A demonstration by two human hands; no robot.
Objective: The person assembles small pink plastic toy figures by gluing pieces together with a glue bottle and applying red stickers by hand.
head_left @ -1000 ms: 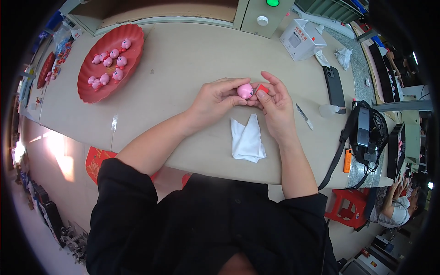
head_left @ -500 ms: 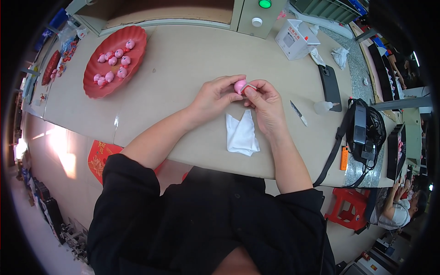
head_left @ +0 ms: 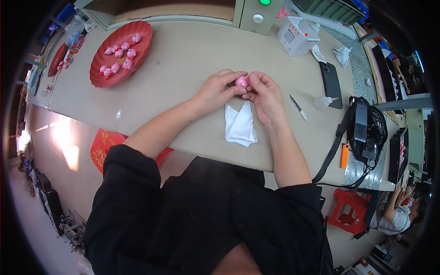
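Observation:
Between thumb and fingers, my left hand [head_left: 221, 89] grips a small round pink figurine [head_left: 241, 82]. My right hand [head_left: 265, 94] is closed at the figurine's right side, thumb and forefinger pinching a red bit there. Fingertips cover much of the figurine. A folded white cloth [head_left: 240, 126] lies on the table just below both hands. To their right lies a small knife [head_left: 298, 108] with a pale handle, and past it a translucent squeeze bottle [head_left: 323, 102] with a thin nozzle.
Several pink figurines with red parts lie in a red scalloped tray [head_left: 96, 68] at the upper left. Toward the right are a white box [head_left: 293, 39], a dark phone [head_left: 331, 85], an orange lighter [head_left: 344, 156] and a black mesh bag [head_left: 378, 126]. A person [head_left: 396, 215] sits at far right.
The figurine has turned in my fingers, and my right thumb and forefinger have shifted on its right side. The whole view has moved slightly; the table things stay in place.

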